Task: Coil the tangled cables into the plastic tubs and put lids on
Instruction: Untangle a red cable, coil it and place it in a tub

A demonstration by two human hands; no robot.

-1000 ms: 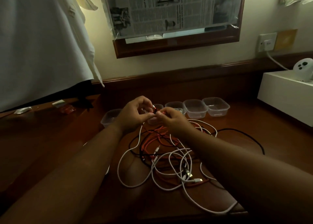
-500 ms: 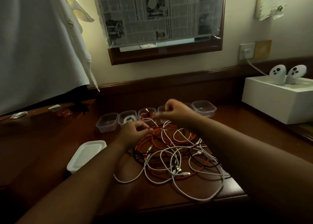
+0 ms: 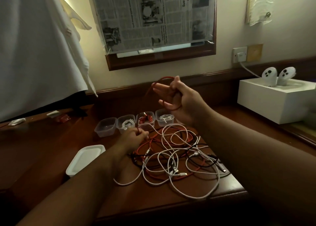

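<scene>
The right hand was raised at centre frame, fingers curled round loops of a red cable. The left hand, lower and left of it, pinched the same cable just beside the tangled cables on the surface. The cable's free run slanted from upper right down to lower left between the hands. Likely the next wrap would draw slack upward. The plastic tubs lined up just behind the left hand, nearer to it; a white lid lay at left.
</scene>
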